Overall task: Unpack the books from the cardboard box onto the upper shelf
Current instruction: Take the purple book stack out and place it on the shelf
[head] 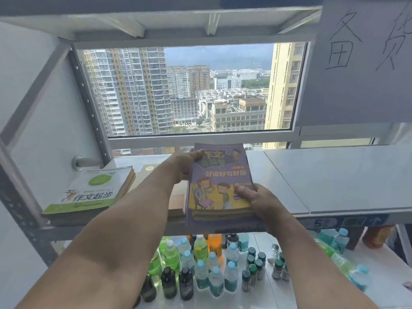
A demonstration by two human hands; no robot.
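Note:
Both hands hold a small stack of books topped by a purple and yellow book (219, 181), lying flat at the front edge of the upper shelf (334, 181). My left hand (186, 166) grips the stack's far left corner. My right hand (262, 200) grips its near right corner, thumb on the cover. To the left on the same shelf lies a white and green book (89, 192) on top of another pile, and a tan book (149, 172) lies between it and my left arm. The cardboard box is out of sight.
A window (189, 90) fills the wall behind the shelf. The shelf's metal upright (20, 201) stands at the left. On the lower shelf stand several plastic bottles (211, 266). A grey sheet with handwriting (361, 59) hangs at upper right.

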